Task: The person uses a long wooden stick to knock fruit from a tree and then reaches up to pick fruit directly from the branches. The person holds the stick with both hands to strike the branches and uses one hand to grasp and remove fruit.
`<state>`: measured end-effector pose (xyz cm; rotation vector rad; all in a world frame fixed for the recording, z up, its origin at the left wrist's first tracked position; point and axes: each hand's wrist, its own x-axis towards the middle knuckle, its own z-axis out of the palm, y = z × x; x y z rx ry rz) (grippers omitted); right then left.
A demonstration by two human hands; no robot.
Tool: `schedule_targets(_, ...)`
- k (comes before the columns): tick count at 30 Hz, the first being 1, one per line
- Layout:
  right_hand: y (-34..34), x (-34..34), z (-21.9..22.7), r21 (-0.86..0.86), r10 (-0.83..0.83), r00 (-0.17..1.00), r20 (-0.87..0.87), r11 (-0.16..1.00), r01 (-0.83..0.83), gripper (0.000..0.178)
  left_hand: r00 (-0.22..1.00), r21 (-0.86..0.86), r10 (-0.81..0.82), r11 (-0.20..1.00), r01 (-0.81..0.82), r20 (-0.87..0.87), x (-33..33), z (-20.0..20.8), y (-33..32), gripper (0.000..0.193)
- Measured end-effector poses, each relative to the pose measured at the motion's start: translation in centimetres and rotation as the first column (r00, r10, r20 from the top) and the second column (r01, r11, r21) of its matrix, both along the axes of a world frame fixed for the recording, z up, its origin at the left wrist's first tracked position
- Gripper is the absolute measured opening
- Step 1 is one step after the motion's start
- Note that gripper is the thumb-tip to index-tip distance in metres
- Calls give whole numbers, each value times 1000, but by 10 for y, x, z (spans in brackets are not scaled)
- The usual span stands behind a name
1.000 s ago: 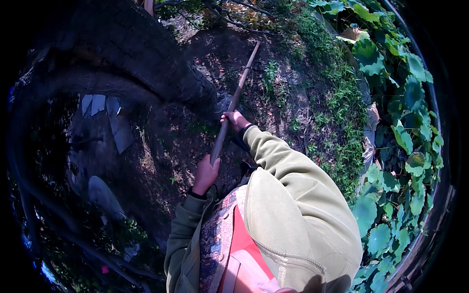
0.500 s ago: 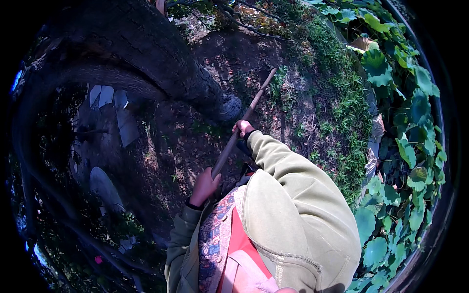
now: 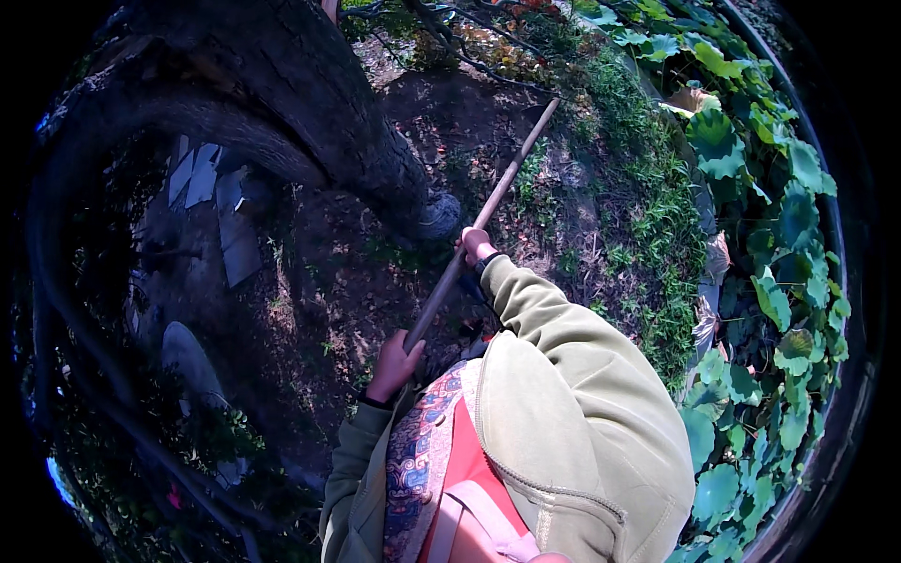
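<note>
A long-handled hoe (image 3: 511, 169) slants across the middle of the view, from my waist up to the far right. Around the lower end of its wooden handle, my left hand (image 3: 392, 366) is closed. My right hand (image 3: 477, 245) grips the shaft farther up, just right of the tree's foot. Beyond it the handle reaches over the soil to the edge of the green weeds. At the far tip a dark blade shows only faintly against the shaded ground.
A thick tree trunk (image 3: 347, 141) leans in from the upper left. Low weeds (image 3: 657, 253) grow on the right, beside a pale edging and broad-leaved plants (image 3: 718, 493). Flat pale slabs (image 3: 235, 230) lie at left. Thin branches (image 3: 479, 56) hang across the far side.
The hoe's far end has shifted farther away and to the right. My right hand has moved slightly right with the shaft; both hands keep their hold.
</note>
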<state>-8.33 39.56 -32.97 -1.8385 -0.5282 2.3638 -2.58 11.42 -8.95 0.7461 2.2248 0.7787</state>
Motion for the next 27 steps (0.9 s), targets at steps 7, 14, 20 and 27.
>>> schedule_targets(7,-19,-5,16,108,3,1000,2,994,-3,16,988,32,99,994,-104,117,-12,-3,-31,26)
schedule_targets(14,-113,22,32,108,463,798,-385,882,-459,20,991,-103,125,988,-119,51,-18,111,-69,26)
schedule_targets(20,-115,32,51,759,941,107,-322,324,-564,33,992,-136,97,985,-107,-78,-27,119,-99,30)
schedule_targets(27,-128,29,57,943,976,-78,201,-215,-255,30,943,-147,321,932,-330,-83,-19,93,-127,38)
